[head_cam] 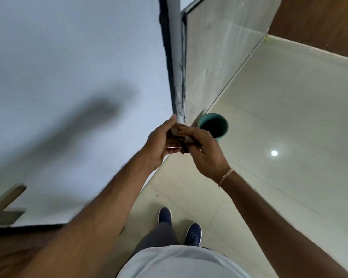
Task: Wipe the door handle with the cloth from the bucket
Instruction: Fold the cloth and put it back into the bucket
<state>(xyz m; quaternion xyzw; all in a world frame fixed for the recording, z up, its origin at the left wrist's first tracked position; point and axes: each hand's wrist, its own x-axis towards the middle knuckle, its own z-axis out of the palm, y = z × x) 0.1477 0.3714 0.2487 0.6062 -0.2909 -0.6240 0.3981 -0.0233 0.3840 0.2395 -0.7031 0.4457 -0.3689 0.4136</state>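
A small brown cloth (179, 138) is bunched between both of my hands in the middle of the view. My left hand (159, 144) grips its left side, and my right hand (206, 153) closes over its right side. Most of the cloth is hidden by my fingers. Just beyond my right hand a teal bucket (219, 122) stands on the floor; its inside looks dark. The metal lever door handle (6, 199) juts from the pale door (68, 67) at the far lower left, well away from both hands.
The door's edge and frame (178, 67) run up the middle of the view. Glossy cream floor tiles (279, 117) spread to the right, with a brown wooden panel (319, 21) at top right. My blue shoes (192, 233) stand below.
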